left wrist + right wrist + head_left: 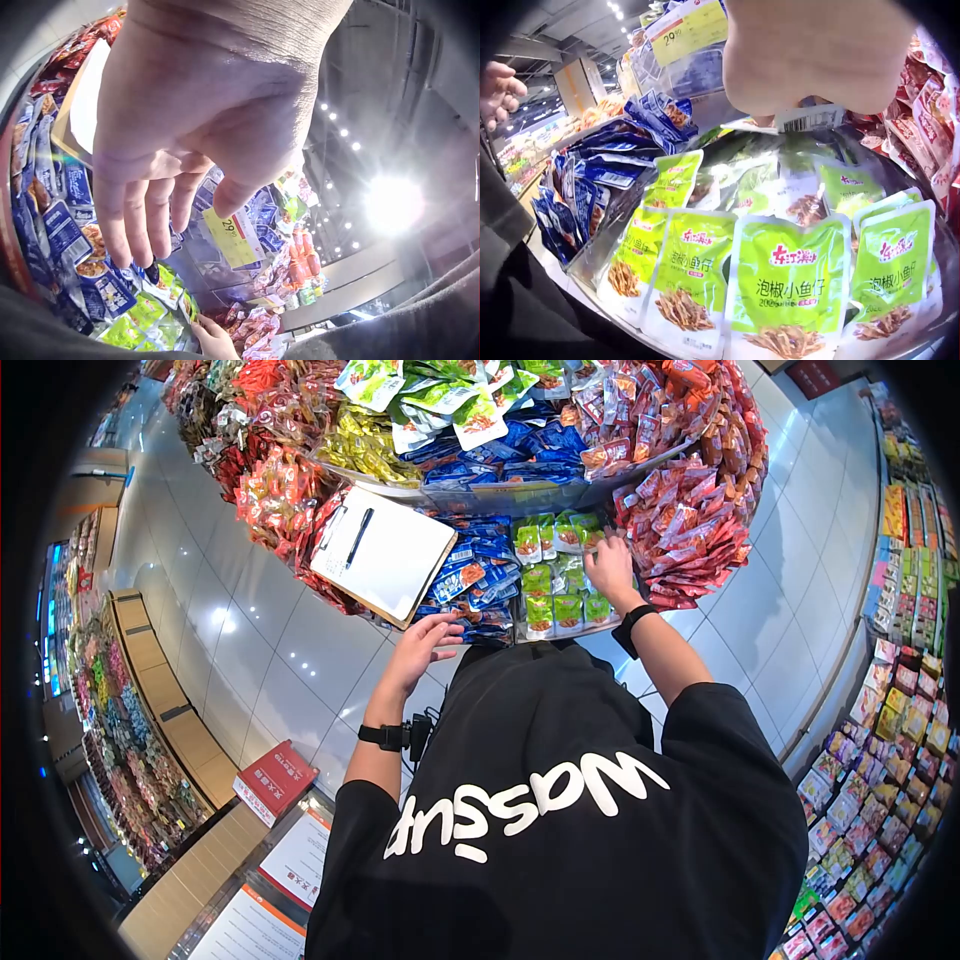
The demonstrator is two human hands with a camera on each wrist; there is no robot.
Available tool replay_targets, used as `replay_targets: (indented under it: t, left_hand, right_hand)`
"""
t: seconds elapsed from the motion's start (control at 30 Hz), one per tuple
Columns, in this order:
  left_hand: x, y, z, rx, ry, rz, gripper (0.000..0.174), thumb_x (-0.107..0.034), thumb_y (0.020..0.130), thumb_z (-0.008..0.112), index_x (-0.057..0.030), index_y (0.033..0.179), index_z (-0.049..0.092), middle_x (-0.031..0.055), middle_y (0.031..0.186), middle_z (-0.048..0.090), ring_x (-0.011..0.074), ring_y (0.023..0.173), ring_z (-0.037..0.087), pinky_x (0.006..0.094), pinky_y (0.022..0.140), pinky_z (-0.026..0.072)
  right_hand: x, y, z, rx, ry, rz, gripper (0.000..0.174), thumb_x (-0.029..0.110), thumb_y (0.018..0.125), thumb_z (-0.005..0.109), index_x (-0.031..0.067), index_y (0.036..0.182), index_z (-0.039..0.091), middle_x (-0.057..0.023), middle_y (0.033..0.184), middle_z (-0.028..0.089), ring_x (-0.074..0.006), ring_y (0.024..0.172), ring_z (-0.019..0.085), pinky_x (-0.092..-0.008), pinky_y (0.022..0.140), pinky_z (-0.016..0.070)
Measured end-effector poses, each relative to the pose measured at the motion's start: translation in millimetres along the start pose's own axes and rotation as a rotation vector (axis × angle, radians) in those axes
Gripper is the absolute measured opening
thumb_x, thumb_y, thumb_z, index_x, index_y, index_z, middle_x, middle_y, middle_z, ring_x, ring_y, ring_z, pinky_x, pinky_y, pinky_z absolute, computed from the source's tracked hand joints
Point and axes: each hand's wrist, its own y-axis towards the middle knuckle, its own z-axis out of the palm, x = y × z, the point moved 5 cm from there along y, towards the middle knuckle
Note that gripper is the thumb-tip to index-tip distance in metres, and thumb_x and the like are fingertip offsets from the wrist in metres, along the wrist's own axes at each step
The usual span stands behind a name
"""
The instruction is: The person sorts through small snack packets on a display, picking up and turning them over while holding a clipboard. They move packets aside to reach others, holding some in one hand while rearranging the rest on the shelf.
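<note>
My right hand [611,567] reaches into the far right part of a bin of green snack packets [787,289], with its fingers pinching a packet whose barcode [810,118] shows right under them. Those fingertips are mostly hidden in the right wrist view. Upright rows of these packets, printed with small dried fish, fill the bin. My left hand [425,645] hovers by the front of the blue snack packets [465,575], fingers loosely bent with nothing in them. Left of it, a clipboard [430,585] with white paper and a black pen [360,538] lies on the display.
Red packets [685,535] are heaped right of the green bin. Behind the front bins rises a clear divider [560,493] with more packets above. A yellow price tag [234,238] hangs there. Stocked shelves [880,760] stand along the right, beyond the tiled floor [790,600].
</note>
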Motion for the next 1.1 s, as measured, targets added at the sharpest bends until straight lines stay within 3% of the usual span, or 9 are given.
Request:
replay_targets:
  t: [0.03, 0.07, 0.27, 0.57, 0.6, 0.7, 0.73, 0.93, 1.1]
  left_hand:
    - [1, -1, 0, -0.002, 0.003, -0.006, 0.037, -0.024, 0.103, 0.049, -0.0018, 0.132, 0.053, 0.0128, 0.12, 0.065, 0.0195, 0.107, 0.064, 0.0336, 0.089, 0.0524]
    - [2, -3, 0, -0.005, 0.008, -0.012, 0.037, -0.024, 0.103, 0.049, -0.0017, 0.131, 0.053, 0.013, 0.12, 0.065, 0.0197, 0.107, 0.064, 0.0337, 0.089, 0.0524]
    - [9, -7, -1, -0.034, 0.006, -0.02, 0.037, -0.025, 0.103, 0.049, -0.0012, 0.131, 0.053, 0.0138, 0.12, 0.065, 0.02, 0.107, 0.064, 0.0341, 0.089, 0.0519]
    - [12, -19, 15, -0.093, -0.014, -0.006, 0.036, -0.025, 0.102, 0.05, -0.0014, 0.13, 0.053, 0.013, 0.119, 0.065, 0.0188, 0.106, 0.064, 0.0327, 0.088, 0.0517]
    - [13, -20, 18, -0.1, -0.021, -0.002, 0.036, -0.025, 0.102, 0.05, -0.0015, 0.13, 0.053, 0.013, 0.119, 0.065, 0.0188, 0.106, 0.064, 0.0328, 0.088, 0.0516]
    - [15, -25, 28, -0.12, -0.023, 0.005, 0.036, -0.025, 0.102, 0.049, -0.0014, 0.129, 0.054, 0.0129, 0.119, 0.065, 0.0188, 0.106, 0.064, 0.0326, 0.089, 0.0515]
    - [16, -27, 31, -0.128, -0.02, 0.007, 0.036, -0.025, 0.102, 0.049, -0.0013, 0.129, 0.054, 0.0129, 0.119, 0.065, 0.0189, 0.106, 0.064, 0.0325, 0.089, 0.0514]
    - [28, -36, 50, -0.152, -0.036, 0.006, 0.037, -0.025, 0.102, 0.05, -0.0008, 0.13, 0.054, 0.0128, 0.119, 0.065, 0.0194, 0.107, 0.064, 0.0322, 0.089, 0.051]
    - [37, -44, 66, -0.16, -0.023, -0.011, 0.037, -0.024, 0.102, 0.049, -0.0015, 0.13, 0.054, 0.0134, 0.119, 0.065, 0.019, 0.105, 0.065, 0.0318, 0.089, 0.0527]
  right_hand:
    - [6, -1, -1, 0.003, -0.004, -0.063, 0.046, 0.026, 0.087, 0.061, 0.0059, 0.128, 0.059, -0.0217, 0.137, 0.052, -0.0346, 0.125, 0.05, -0.0451, 0.106, 0.0396]
    - [5, -3, 6, -0.149, -0.029, -0.184, 0.044, 0.031, 0.087, 0.064, 0.0037, 0.122, 0.062, -0.0214, 0.133, 0.056, -0.0351, 0.122, 0.053, -0.0449, 0.105, 0.0394]
    - [-7, 16, 16, 0.08, -0.092, -0.038, 0.045, 0.031, 0.09, 0.058, 0.0121, 0.131, 0.059, -0.0192, 0.14, 0.051, -0.0325, 0.133, 0.046, -0.047, 0.112, 0.0311]
    - [13, 16, -1, -0.03, -0.214, -0.231, 0.042, 0.027, 0.086, 0.057, 0.0123, 0.125, 0.063, -0.0186, 0.137, 0.053, -0.0325, 0.133, 0.044, -0.0481, 0.116, 0.0261]
    - [22, 14, -8, 0.028, -0.196, -0.293, 0.039, 0.027, 0.085, 0.06, 0.0123, 0.12, 0.065, -0.0167, 0.135, 0.054, -0.0307, 0.133, 0.044, -0.0473, 0.116, 0.0264]
    - [30, 6, -4, -0.059, -0.083, -0.488, 0.036, 0.027, 0.082, 0.064, 0.0123, 0.116, 0.067, -0.0138, 0.133, 0.056, -0.0279, 0.13, 0.047, -0.0458, 0.116, 0.0276]
    - [31, 5, -6, -0.109, -0.099, -0.514, 0.025, 0.023, 0.082, 0.065, 0.0114, 0.104, 0.07, -0.0107, 0.128, 0.059, -0.0255, 0.125, 0.051, -0.0446, 0.113, 0.0316]
    - [16, 7, -15, -0.239, -0.063, -0.645, 0.012, 0.017, 0.078, 0.062, 0.011, 0.085, 0.07, -0.0072, 0.11, 0.064, -0.0242, 0.112, 0.057, -0.0427, 0.105, 0.039]
    - [5, 3, -11, -0.225, -0.077, -0.74, 0.012, 0.017, 0.077, 0.06, 0.0122, 0.085, 0.069, -0.0029, 0.108, 0.064, -0.0213, 0.111, 0.057, -0.0392, 0.1, 0.0415]
